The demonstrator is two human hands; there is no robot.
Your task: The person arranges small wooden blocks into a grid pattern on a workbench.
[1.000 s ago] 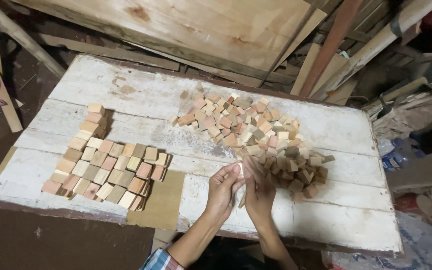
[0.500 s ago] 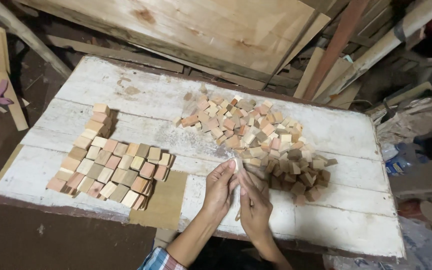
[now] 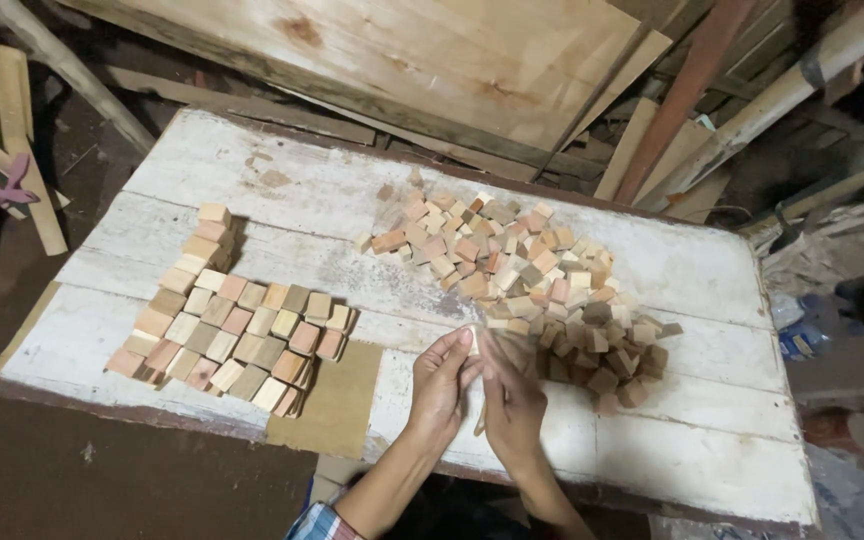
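Note:
My left hand (image 3: pixel 440 385) and my right hand (image 3: pixel 512 400) meet over the front middle of a white-painted plank table (image 3: pixel 282 195). Both pinch something small and pale between the fingertips; it is blurred and largely hidden, so I cannot tell what it is. Just right of my hands lies a loose heap of small wooden blocks (image 3: pixel 512 275), tan, pink and brown. On the table's left, similar blocks (image 3: pixel 237 330) sit in neat rows, with a single column reaching toward the far side.
A brown sheet of sandpaper (image 3: pixel 337 400) lies at the front edge beside the rows. Large wooden boards (image 3: pixel 432 60) and slats lean behind the table. Scrap wood and a plastic bottle (image 3: pixel 802 325) clutter the right; planks stand at left.
The view has shifted slightly. My hands stay together at the front of the table, the fingers working the small pale thing; the block piles have not moved.

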